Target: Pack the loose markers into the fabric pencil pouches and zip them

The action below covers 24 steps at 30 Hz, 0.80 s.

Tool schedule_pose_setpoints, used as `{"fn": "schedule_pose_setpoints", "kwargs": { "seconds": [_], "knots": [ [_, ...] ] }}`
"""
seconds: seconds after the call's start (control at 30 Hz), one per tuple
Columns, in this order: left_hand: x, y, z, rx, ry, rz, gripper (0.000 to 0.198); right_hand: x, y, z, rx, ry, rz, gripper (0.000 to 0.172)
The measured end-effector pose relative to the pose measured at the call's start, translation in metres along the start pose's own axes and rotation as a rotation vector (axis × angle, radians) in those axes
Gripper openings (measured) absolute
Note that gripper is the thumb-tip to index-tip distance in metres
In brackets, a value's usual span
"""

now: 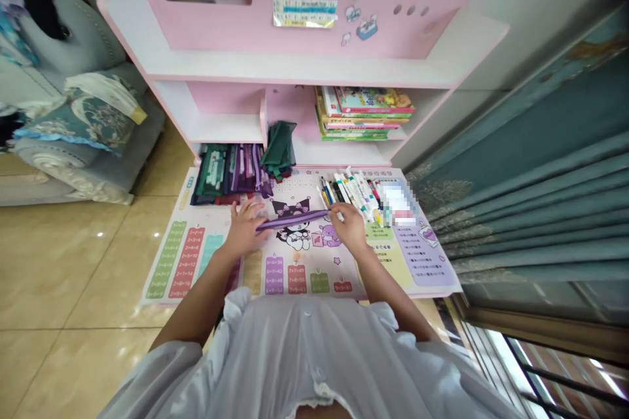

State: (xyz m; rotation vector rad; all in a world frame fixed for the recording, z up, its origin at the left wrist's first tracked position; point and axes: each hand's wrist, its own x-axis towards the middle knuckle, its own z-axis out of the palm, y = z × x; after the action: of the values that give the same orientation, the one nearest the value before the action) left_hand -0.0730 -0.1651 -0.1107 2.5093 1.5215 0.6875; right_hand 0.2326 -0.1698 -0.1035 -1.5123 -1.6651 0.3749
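Note:
A narrow purple zipper pouch [297, 218] stretches between my hands above the printed desk mat. My left hand [244, 228] has its thumb at the pouch's left end, with its other fingers spread. At the opposite end, my right hand [348, 228] pinches the tip between thumb and fingers. Left of it lie several filled mesh pouches [213, 173], green and purple, some with pens showing inside. A folded dark green mesh pouch [279, 149] leans by the shelf divider. Loose markers and pens [356, 190] are heaped beyond my right hand.
The desk mat [324, 278] carries multiplication tables and cartoon figures. Behind it rises a pink and white shelf [295, 65] with a stack of books [366, 114]. A blurred rectangular item [399, 203] lies right of the markers. Teal curtains [531, 177] hang at right.

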Motion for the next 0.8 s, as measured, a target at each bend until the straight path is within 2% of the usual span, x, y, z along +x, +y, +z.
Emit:
{"fn": "schedule_pose_setpoints", "kwargs": {
  "seconds": [0.1,0.2,0.37,0.53,0.67,0.8],
  "knots": [
    [0.0,0.008,0.001,0.021,-0.01,-0.006,0.019,-0.001,-0.003,0.005,0.019,0.025,-0.017,0.017],
    [-0.003,0.011,-0.007,0.033,0.059,-0.056,0.024,0.0,-0.009,0.011,0.057,0.058,-0.036,0.019],
    [-0.018,0.003,-0.036,0.01,0.175,-0.173,0.025,0.005,-0.024,0.024,0.145,0.04,-0.11,0.02],
    [-0.036,-0.021,-0.069,-0.081,0.227,-0.327,0.022,0.002,-0.025,0.047,0.114,-0.008,-0.186,0.018],
    [-0.04,-0.044,-0.076,-0.198,0.405,-0.433,0.023,-0.013,-0.017,0.064,0.066,-0.067,-0.228,0.016],
    [-0.03,-0.061,-0.061,-0.582,0.69,-0.705,0.025,-0.023,-0.012,0.072,0.064,-0.127,-0.243,0.017]
  ]
}}
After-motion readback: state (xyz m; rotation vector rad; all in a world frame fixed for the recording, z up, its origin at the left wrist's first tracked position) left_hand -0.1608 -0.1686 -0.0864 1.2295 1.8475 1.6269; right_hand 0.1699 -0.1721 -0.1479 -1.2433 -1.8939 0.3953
